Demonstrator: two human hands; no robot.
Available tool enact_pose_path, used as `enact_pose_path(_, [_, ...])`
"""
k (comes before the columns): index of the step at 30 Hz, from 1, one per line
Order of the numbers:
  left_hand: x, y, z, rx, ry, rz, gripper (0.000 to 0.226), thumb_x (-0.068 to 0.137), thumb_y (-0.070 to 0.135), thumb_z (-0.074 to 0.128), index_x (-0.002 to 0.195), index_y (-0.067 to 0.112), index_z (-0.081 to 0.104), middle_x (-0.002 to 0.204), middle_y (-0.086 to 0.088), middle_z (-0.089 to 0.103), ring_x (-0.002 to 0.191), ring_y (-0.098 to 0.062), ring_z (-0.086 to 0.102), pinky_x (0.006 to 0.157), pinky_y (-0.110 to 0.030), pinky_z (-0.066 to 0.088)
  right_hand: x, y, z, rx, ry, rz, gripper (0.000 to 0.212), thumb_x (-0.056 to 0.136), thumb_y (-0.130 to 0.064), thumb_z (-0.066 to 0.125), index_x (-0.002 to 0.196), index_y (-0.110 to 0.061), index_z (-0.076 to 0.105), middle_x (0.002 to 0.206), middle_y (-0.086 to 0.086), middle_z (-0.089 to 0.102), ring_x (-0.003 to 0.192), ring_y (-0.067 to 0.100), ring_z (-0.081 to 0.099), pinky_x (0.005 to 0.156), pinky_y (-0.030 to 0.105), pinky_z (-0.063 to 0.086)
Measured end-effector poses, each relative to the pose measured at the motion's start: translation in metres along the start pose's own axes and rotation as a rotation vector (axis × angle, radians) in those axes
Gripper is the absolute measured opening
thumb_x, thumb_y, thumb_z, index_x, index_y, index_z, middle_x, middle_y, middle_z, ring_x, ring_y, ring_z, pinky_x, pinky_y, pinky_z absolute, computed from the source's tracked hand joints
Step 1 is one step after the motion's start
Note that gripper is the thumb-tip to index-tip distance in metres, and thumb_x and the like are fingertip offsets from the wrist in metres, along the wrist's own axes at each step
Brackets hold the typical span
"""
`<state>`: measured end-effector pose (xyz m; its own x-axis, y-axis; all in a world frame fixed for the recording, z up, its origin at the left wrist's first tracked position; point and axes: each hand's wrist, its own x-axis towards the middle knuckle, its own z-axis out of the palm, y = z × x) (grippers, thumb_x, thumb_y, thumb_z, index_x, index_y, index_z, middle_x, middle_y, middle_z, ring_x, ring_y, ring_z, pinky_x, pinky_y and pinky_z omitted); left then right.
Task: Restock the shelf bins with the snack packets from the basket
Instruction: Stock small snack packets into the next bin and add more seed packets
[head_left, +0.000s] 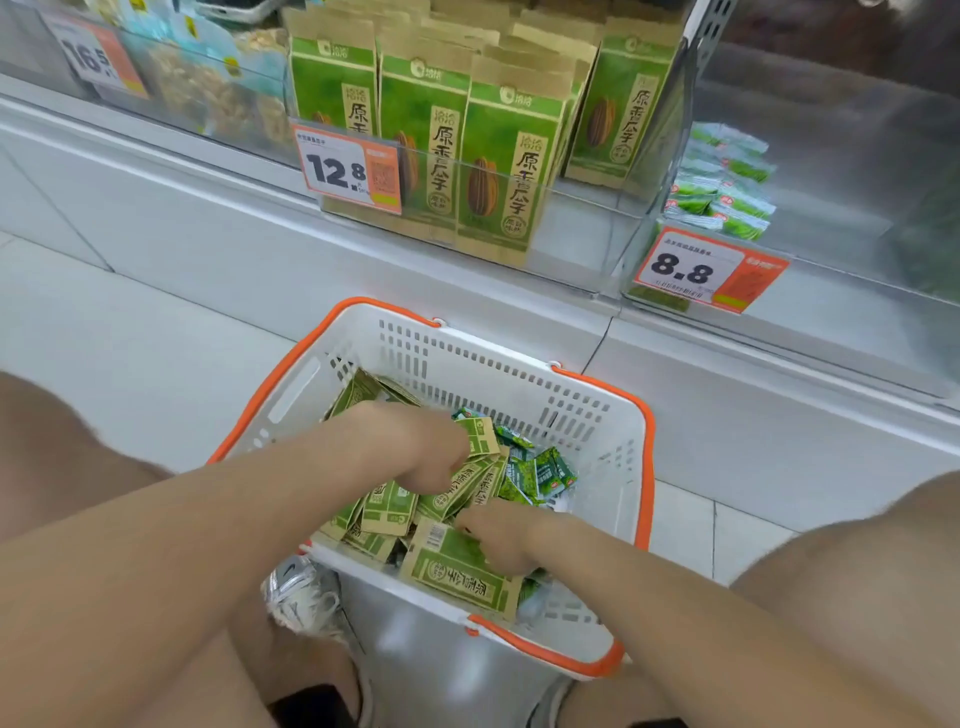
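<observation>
Reaching into the basket (467, 371), the left hand (415, 449) is gripping green packets (482, 438) while the right hand (501, 538) is curling its fingers around a larger packet (457, 569).

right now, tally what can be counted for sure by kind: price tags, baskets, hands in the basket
price tags: 3 (16.5 tag, 12.8 tag, 8.8 tag)
basket: 1
hands in the basket: 2 (left hand, right hand)
total: 6
snack packets: heaped, not countable
</observation>
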<state>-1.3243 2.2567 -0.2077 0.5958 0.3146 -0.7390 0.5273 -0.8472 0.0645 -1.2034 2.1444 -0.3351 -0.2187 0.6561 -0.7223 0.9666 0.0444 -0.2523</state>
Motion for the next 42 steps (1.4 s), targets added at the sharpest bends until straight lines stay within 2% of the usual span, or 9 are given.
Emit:
enact_pose_path(5, [0.003, -0.004, -0.002, 0.008, 0.018, 0.023, 0.033, 0.106, 0.023, 0.049, 0.135, 0.016, 0.062, 0.130, -0.006, 0.065, 0.108, -0.028, 0.068, 0.081, -0.037, 0.056, 0.009, -0.005, 0.020, 0.025, 0.083, 0.041, 0.015, 0.095, -0.006, 0.059, 0.094, -0.015, 0.047, 0.097, 0.006, 0.052, 0.089, 0.028, 0.058, 0.075, 0.042, 0.053])
enact_pose_path(9, [0.004, -0.005, -0.005, -0.001, 0.021, 0.023, 0.034, 0.103, 0.017, 0.048, 0.132, 0.012, 0.065, 0.107, -0.003, 0.060, 0.084, -0.025, 0.053, 0.065, -0.032, 0.042, 0.003, -0.002, 0.000, 0.107, 0.088, 0.014, 0.022, 0.099, -0.016, 0.064, 0.118, -0.008, 0.058, 0.123, 0.012, 0.051, 0.104, 0.033, 0.060, 0.091, 0.047, 0.052])
enact_pose_path(12, [-0.004, -0.003, -0.015, -0.044, 0.045, 0.035, 0.042, 0.102, 0.014, 0.054, 0.145, 0.016, 0.052, 0.127, -0.007, 0.064, 0.097, -0.025, 0.063, 0.078, -0.036, 0.053, -0.008, 0.002, -0.029, 0.280, 0.202, 0.032, 0.031, 0.104, -0.022, 0.059, 0.131, -0.008, 0.063, 0.119, 0.012, 0.066, 0.108, 0.033, 0.064, 0.094, 0.044, 0.053])
enact_pose_path(19, [-0.022, -0.012, -0.035, -0.155, 0.206, 0.043, 0.095, 0.067, 0.029, 0.099, 0.132, 0.022, 0.031, 0.127, -0.003, 0.055, 0.109, -0.027, 0.060, 0.094, -0.047, 0.055, -0.058, 0.014, -0.114, 0.848, 0.482, 0.195, 0.017, 0.105, -0.021, 0.055, 0.119, -0.022, 0.064, 0.105, 0.005, 0.064, 0.069, 0.013, 0.062, 0.054, 0.025, 0.044])
enact_pose_path(22, [-0.031, -0.016, -0.048, -0.281, 0.429, 0.109, 0.071, 0.072, 0.040, 0.094, 0.116, 0.024, 0.042, 0.116, 0.001, 0.058, 0.103, -0.022, 0.058, 0.089, -0.043, 0.053, -0.084, 0.016, -0.145, 1.198, 0.370, 0.281, 0.020, 0.104, -0.017, 0.054, 0.112, -0.009, 0.070, 0.072, 0.010, 0.067, 0.045, 0.015, 0.053, 0.044, 0.022, 0.036])
enact_pose_path(27, [-0.049, -0.032, -0.072, -0.712, 0.727, 0.168, 0.025, 0.091, 0.037, 0.080, 0.112, 0.027, 0.071, 0.093, 0.005, 0.078, 0.087, -0.013, 0.072, 0.082, -0.042, 0.060, -0.120, 0.032, -0.170, 1.674, 0.249, 0.071, 0.033, 0.103, -0.021, 0.039, 0.105, -0.004, 0.067, 0.092, 0.021, 0.075, 0.061, 0.023, 0.069, 0.049, 0.024, 0.045])
enact_pose_path(32, [-0.056, -0.030, -0.077, -1.118, 0.752, 0.167, 0.014, 0.103, 0.028, 0.066, 0.113, 0.027, 0.075, 0.092, 0.002, 0.081, 0.083, -0.016, 0.073, 0.069, -0.033, 0.061, -0.124, 0.024, -0.173, 1.490, 0.625, -0.040, 0.036, 0.096, -0.018, 0.052, 0.116, 0.005, 0.070, 0.071, 0.014, 0.066, 0.048, 0.020, 0.050, 0.051, 0.029, 0.037])
enact_pose_path(38, [-0.062, -0.025, -0.082, -1.166, 0.819, 0.239, 0.021, 0.110, 0.030, 0.051, 0.118, 0.030, 0.070, 0.098, 0.000, 0.079, 0.089, -0.017, 0.074, 0.073, -0.030, 0.055, -0.134, 0.007, -0.174, 0.966, 1.064, -0.076, 0.046, 0.097, -0.034, 0.067, 0.058, -0.011, 0.059, 0.050, -0.001, 0.046, 0.048, 0.016, 0.038, 0.056, 0.031, 0.032])
enact_pose_path(42, [-0.073, -0.010, -0.099, -1.221, 0.866, 0.421, 0.033, 0.115, 0.025, 0.037, 0.136, 0.028, 0.062, 0.124, 0.010, 0.073, 0.114, -0.004, 0.068, 0.089, -0.019, 0.054, -0.149, -0.010, -0.188, 0.801, 1.378, -0.161, 0.017, 0.091, -0.037, 0.076, 0.099, -0.023, 0.071, 0.073, -0.013, 0.070, 0.062, 0.002, 0.060, 0.058, 0.023, 0.045])
